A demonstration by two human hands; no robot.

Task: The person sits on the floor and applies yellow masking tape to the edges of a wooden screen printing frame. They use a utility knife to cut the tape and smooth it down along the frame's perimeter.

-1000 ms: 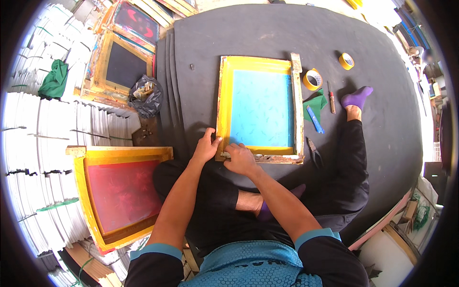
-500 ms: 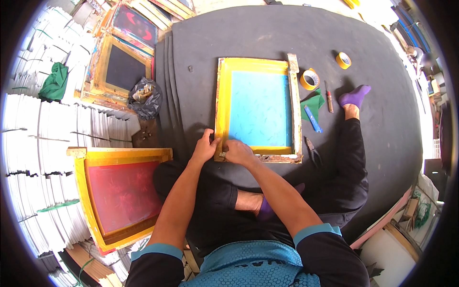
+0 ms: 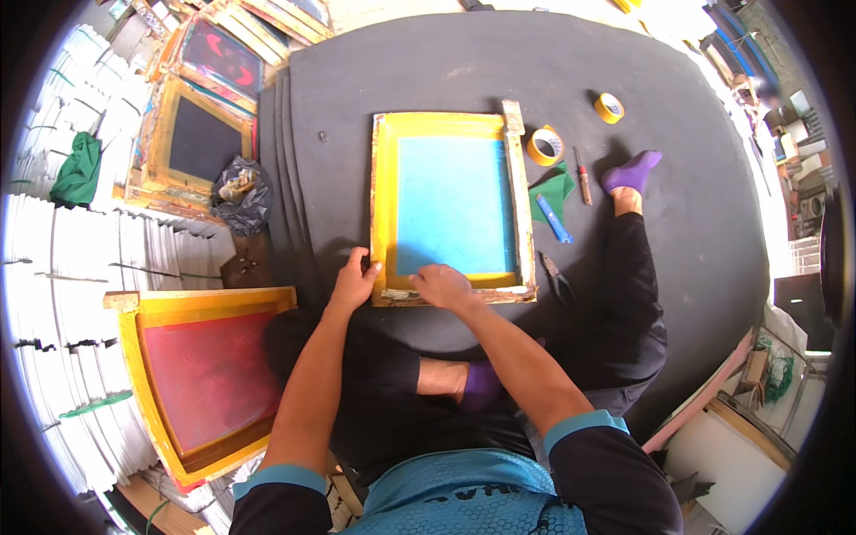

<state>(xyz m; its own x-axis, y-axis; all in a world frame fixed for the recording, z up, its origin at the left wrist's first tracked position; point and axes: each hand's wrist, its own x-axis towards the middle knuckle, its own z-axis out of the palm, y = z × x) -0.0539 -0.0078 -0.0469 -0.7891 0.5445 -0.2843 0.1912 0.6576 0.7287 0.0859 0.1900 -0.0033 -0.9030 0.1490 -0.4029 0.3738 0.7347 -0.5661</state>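
Observation:
A screen-printing frame point(image 3: 381, 192) lies on the dark mat, its light blue mesh point(image 3: 455, 201) bordered by yellow tape and worn wood. My left hand point(image 3: 354, 281) holds the frame's lower left corner, thumb on the rim and fingers against the outer side. Just inside the lower edge, my right hand point(image 3: 443, 287) rests with fingers curled and pressed down on the yellow border; whatever they may pinch is hidden. To the right of the frame lie pliers point(image 3: 557, 278), a blue utility knife point(image 3: 555, 220) on a green cloth point(image 3: 557, 187), and a roll of yellow tape point(image 3: 545, 145).
A red-handled screwdriver point(image 3: 584, 183) and another tape roll point(image 3: 609, 108) lie near my purple-socked foot point(image 3: 635, 171). At my left leans a red-meshed frame point(image 3: 201, 299). Beyond it are bundled white stacks point(image 3: 62, 312), a black plastic bag point(image 3: 241, 198) and more frames point(image 3: 160, 169).
My right hand has slid rightward along the frame's lower border. My left hand keeps its hold on the corner. The whole view has shifted, so things appear further left.

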